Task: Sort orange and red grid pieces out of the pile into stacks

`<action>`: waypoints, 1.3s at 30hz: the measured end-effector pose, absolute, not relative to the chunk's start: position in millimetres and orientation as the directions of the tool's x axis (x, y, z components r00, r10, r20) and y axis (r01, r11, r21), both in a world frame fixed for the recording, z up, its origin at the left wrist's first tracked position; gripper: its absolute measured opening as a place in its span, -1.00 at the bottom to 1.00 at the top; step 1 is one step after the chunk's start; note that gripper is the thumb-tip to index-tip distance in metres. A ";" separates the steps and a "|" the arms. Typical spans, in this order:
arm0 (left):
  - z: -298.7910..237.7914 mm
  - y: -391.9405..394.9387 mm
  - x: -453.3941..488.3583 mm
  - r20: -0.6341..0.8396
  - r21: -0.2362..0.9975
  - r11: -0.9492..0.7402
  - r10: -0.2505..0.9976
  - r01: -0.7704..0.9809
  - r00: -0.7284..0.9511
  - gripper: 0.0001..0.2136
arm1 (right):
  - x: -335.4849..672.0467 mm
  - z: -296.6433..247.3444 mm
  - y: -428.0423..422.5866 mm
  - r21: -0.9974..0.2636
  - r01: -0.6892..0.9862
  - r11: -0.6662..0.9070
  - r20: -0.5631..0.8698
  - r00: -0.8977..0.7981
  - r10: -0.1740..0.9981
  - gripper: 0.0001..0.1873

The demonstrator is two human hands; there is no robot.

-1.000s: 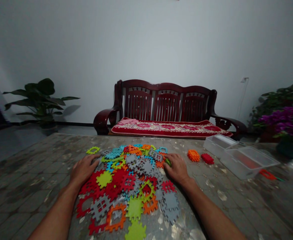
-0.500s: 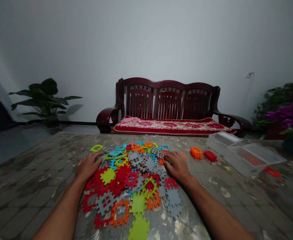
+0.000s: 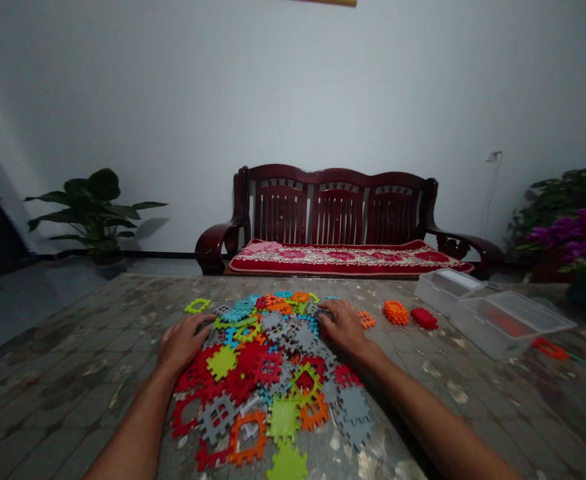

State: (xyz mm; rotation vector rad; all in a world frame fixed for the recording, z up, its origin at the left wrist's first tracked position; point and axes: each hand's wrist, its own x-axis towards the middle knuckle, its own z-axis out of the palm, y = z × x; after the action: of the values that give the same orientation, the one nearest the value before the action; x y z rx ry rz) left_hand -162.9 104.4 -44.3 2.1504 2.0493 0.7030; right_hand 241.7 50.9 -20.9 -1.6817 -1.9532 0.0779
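Observation:
A heap of flat interlocking plastic waffle blocks (image 3: 267,367) in red, grey, green, orange and blue covers the middle of the table. My left hand (image 3: 183,345) lies flat on the heap's left edge, touching a few pieces and gripping none that I can see. My right hand (image 3: 340,325) rests with curled fingers on grey and orange pieces at the far right of the heap, and its palm hides whatever lies beneath. Just right of it sits a loose orange block (image 3: 366,320) on the table.
On the mottled table (image 3: 97,333) stand an orange stack (image 3: 395,312) and a red stack (image 3: 424,318) of blocks. Farther right are transparent plastic boxes (image 3: 505,325) and a red-orange object (image 3: 550,348). Beyond the table are a wooden bench (image 3: 337,213) and potted plants (image 3: 93,213).
My right hand has shifted left and farther onto the heap, and the green bit beside its fingers no longer shows. A loose orange block now stands clear to its right. The view has tilted slightly.

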 end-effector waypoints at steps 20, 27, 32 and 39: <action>-50.6 105.1 -163.5 0.264 0.376 -0.097 0.965 0.922 -0.006 -0.63 | 192.7 -1.5 117.0 -0.243 0.961 0.128 0.172 -0.087 0.981 -0.65; -50.0 106.4 -164.2 0.240 0.374 -0.088 0.971 0.923 -0.004 -0.61 | 270.4 8.4 72.3 -0.627 0.770 0.119 0.274 0.075 0.959 -0.50; -53.0 109.0 -166.1 0.272 0.379 -0.107 0.962 0.919 -0.001 -0.61 | 322.3 -7.0 22.7 -0.713 0.700 0.041 0.092 0.035 0.995 -0.58; -58.6 113.6 -170.3 0.274 0.389 -0.110 0.962 0.914 -0.001 -0.60 | 316.1 -34.1 -7.8 -0.561 0.828 0.004 0.232 0.153 0.961 -0.50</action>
State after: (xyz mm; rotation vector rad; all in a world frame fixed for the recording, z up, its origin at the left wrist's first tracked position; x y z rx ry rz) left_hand -170.3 113.6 -58.6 2.1489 2.0267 0.7334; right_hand 316.1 -7.8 -34.1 -1.8497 -1.7021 0.2936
